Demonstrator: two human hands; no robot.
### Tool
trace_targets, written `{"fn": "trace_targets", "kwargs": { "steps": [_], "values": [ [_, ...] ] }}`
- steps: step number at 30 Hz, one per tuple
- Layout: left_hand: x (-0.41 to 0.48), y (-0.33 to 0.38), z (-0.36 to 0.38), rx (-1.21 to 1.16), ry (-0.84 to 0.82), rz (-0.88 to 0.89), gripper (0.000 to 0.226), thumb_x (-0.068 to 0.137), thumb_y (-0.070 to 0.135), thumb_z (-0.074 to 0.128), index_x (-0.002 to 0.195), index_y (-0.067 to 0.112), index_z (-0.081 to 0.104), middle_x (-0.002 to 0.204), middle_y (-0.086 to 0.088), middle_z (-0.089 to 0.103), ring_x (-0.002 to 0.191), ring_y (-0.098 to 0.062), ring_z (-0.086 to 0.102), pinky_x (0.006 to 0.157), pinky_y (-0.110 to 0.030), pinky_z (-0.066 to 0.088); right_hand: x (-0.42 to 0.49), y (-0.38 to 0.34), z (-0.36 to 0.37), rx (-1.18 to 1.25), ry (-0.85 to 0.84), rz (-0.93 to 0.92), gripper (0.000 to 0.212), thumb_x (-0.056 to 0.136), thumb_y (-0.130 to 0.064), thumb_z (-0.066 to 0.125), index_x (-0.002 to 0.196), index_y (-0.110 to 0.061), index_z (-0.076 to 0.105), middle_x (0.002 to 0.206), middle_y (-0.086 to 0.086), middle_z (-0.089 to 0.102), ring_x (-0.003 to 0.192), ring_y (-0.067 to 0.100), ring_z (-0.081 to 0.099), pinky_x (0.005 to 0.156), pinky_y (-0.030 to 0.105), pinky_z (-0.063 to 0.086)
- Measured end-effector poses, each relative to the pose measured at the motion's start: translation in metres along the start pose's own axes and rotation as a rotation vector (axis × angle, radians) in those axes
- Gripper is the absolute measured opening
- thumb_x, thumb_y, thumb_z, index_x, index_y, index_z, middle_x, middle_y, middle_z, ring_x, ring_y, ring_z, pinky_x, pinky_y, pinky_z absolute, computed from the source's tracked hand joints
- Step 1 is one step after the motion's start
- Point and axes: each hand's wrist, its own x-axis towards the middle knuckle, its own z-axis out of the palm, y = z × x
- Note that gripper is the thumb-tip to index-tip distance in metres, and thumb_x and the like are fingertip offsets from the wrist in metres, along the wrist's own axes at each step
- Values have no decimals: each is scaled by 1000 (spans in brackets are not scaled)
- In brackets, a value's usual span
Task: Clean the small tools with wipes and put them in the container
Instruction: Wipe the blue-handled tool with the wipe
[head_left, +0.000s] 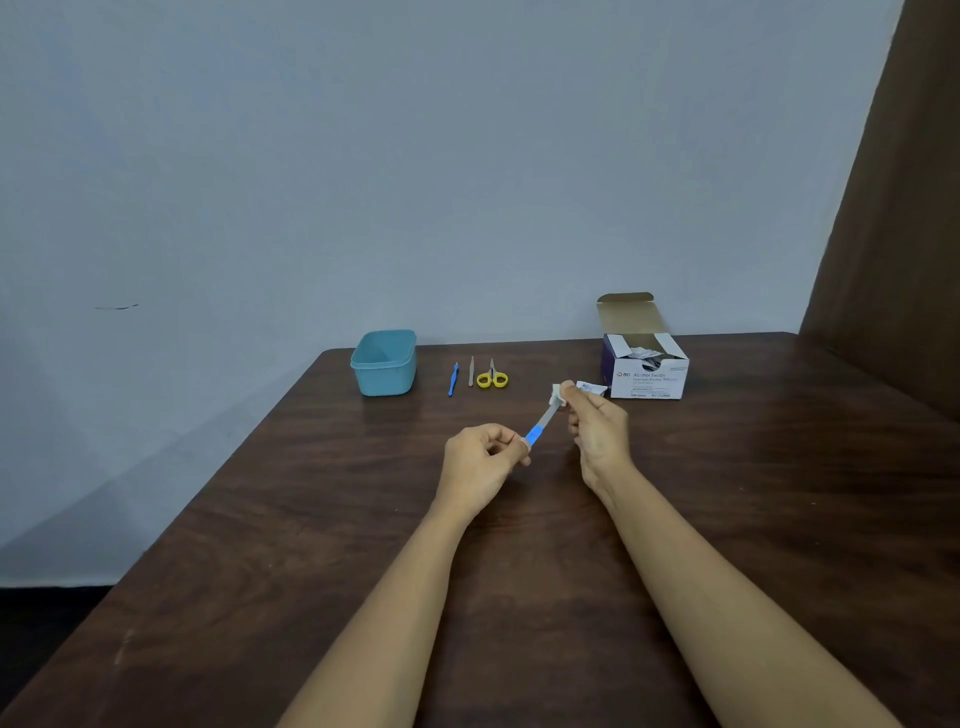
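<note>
My left hand (485, 457) pinches the blue handle of a small tool (540, 423) with a grey blade, held above the table. My right hand (595, 426) pinches a white wipe (557, 395) folded around the tool's tip. Farther back on the table lie a thin blue tool (453, 379), a grey metal tool (471, 371) and small yellow-handled scissors (492, 377), side by side. A teal plastic container (384, 362) stands open to their left, and nothing shows inside it.
An open box of alcohol swabs (647, 366) stands at the back right, with a torn wipe wrapper (592, 387) beside it. The dark wooden table (311, 571) ends at the left and back against a pale wall. A brown panel (904, 208) rises at the right.
</note>
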Motion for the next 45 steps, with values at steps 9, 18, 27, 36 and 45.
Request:
{"fn": "trace_targets", "kwargs": {
  "steps": [9,18,27,36,45],
  "values": [
    [-2,1,-1,-89,-26,1,12,88,22,63,85,17,73,73,6,73,64,-4,57,61,-10,46,-7,-5,2,299,-265,189,10,84,-14,67,92,-7,67,62,-4,53,59,6,42,54,17,40],
    [-1,0,-3,-150,-44,35,16,90,20,61,80,17,73,71,3,73,57,2,54,58,-9,45,-10,-2,0,57,-519,233,27,75,-27,68,92,-6,68,72,6,55,66,13,46,66,28,41],
    [2,-7,3,82,-18,91,17,89,29,65,79,15,68,71,6,71,69,-7,63,67,-20,49,-17,-1,6,-210,-308,-31,14,85,-14,69,71,-14,73,55,-10,60,61,10,42,60,26,37],
    [2,-6,7,238,40,146,11,89,28,63,82,20,65,72,5,66,70,-11,63,68,-36,56,-15,6,9,-375,-256,-171,21,95,-19,56,79,-15,70,72,-8,63,72,4,52,72,23,42],
    [3,-7,5,188,83,168,12,88,30,64,80,21,65,72,6,67,71,-9,64,70,-38,57,-15,1,7,-137,-281,-33,5,85,-15,69,86,-13,74,70,-8,67,65,5,48,62,21,38]
  ]
}}
